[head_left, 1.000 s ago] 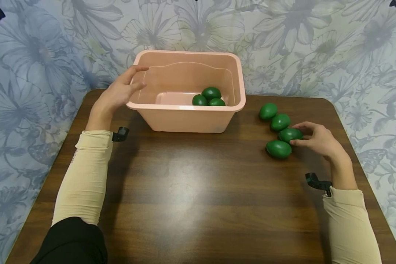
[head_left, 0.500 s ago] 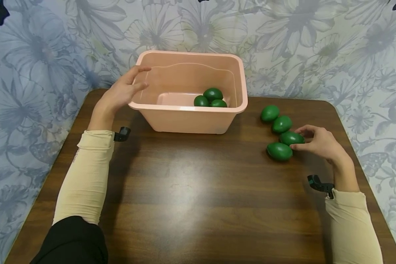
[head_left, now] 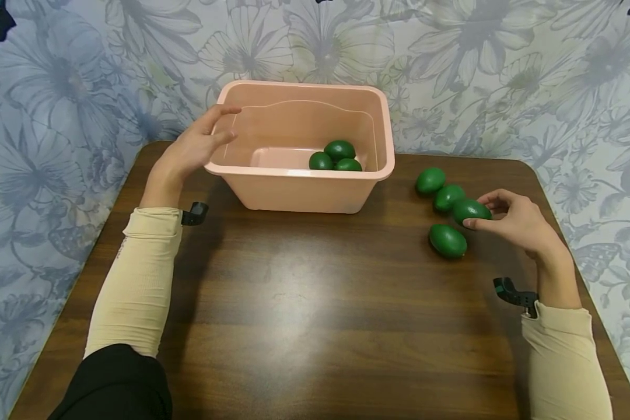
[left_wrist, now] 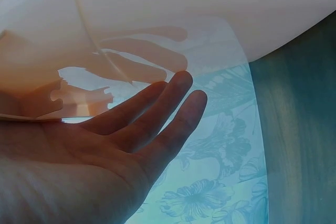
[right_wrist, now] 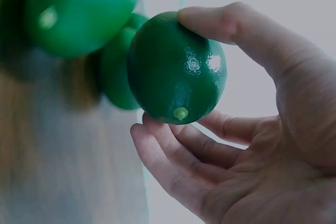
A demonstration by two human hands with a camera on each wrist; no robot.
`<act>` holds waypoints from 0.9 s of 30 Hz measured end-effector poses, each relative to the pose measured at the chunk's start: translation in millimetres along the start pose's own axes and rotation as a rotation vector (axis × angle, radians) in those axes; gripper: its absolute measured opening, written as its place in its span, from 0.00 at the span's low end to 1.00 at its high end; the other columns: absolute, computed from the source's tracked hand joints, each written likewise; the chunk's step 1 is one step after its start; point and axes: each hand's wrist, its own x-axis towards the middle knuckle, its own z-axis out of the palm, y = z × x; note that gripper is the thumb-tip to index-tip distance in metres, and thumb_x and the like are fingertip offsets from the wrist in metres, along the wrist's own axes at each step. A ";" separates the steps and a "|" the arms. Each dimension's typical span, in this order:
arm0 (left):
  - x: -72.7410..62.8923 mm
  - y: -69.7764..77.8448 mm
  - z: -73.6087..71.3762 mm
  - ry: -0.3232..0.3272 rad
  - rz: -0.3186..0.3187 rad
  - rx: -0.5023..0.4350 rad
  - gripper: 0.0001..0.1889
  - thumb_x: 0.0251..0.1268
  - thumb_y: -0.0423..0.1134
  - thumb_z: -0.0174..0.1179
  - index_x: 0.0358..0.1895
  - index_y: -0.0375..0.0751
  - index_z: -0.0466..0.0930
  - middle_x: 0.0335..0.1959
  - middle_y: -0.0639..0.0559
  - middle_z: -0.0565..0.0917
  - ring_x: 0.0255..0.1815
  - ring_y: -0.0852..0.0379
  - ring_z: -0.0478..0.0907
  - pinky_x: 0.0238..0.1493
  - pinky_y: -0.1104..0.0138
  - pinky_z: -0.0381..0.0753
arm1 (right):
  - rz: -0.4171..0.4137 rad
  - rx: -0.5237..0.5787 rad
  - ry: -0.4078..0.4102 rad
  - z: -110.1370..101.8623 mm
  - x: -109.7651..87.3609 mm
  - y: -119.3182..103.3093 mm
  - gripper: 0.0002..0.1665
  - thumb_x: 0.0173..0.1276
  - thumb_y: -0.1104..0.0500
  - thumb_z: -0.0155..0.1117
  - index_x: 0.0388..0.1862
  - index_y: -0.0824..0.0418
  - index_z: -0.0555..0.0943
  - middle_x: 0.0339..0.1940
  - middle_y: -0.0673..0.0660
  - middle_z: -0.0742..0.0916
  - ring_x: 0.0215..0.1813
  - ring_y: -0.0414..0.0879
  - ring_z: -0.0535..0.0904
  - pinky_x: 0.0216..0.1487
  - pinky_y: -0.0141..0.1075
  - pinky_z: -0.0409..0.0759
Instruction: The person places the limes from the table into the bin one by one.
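Note:
My left hand [head_left: 191, 146] rests at the left rim of a peach-coloured plastic tub [head_left: 304, 192], two digits reaching over the edge. In the left wrist view, other fingers [left_wrist: 176, 111] extend fairly straight beside its glossy outer wall. Three green limes [head_left: 339, 150] lie inside, toward the right end. My right hand [head_left: 520, 224] pinches a lime [head_left: 471, 210] between thumb and fingers; a pale stem spot shows on this lime [right_wrist: 176, 69] in the right wrist view. Nearby on the table are a lime [head_left: 448, 241] in front and two more limes [head_left: 430, 181] behind.
Beneath everything is a dark brown wooden table [head_left: 294, 303] with rounded far corners. A wall or sheet with a floral pattern [head_left: 478, 70] rises behind the tub. Small black straps [head_left: 514, 296] sit at both wrists.
The right hand has lifted the pinched lime slightly and moved it away from the front lime, which has turned a little. My left hand and the tub keep their places.

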 end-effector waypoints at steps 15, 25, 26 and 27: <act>0.5 1.4 0.1 0.000 0.014 -0.010 0.31 0.85 0.45 0.49 0.84 0.48 0.57 0.86 0.48 0.55 0.87 0.50 0.46 0.85 0.46 0.45 | -0.108 0.285 0.263 -4.9 20.4 -58.4 0.31 0.67 0.47 0.78 0.65 0.57 0.80 0.52 0.40 0.83 0.52 0.34 0.80 0.49 0.23 0.75; -1.2 1.0 1.1 0.005 0.022 -0.020 0.30 0.84 0.44 0.50 0.84 0.47 0.57 0.86 0.47 0.56 0.87 0.50 0.47 0.85 0.47 0.44 | -0.155 0.359 0.383 -1.6 43.6 -96.1 0.31 0.64 0.47 0.80 0.62 0.58 0.83 0.46 0.40 0.85 0.52 0.35 0.81 0.55 0.26 0.77; -1.4 1.2 1.1 0.003 0.019 -0.018 0.30 0.84 0.44 0.50 0.84 0.47 0.57 0.86 0.47 0.56 0.87 0.50 0.46 0.85 0.46 0.44 | -0.170 0.361 0.404 -0.9 46.1 -99.1 0.31 0.63 0.47 0.80 0.61 0.58 0.83 0.45 0.39 0.85 0.51 0.35 0.81 0.55 0.26 0.76; -1.7 1.3 0.8 0.003 0.015 -0.016 0.31 0.84 0.45 0.49 0.84 0.48 0.57 0.87 0.47 0.55 0.87 0.50 0.46 0.85 0.46 0.44 | -0.185 0.360 0.424 -0.2 48.5 -102.3 0.30 0.63 0.48 0.81 0.61 0.57 0.84 0.44 0.39 0.85 0.51 0.34 0.81 0.55 0.27 0.75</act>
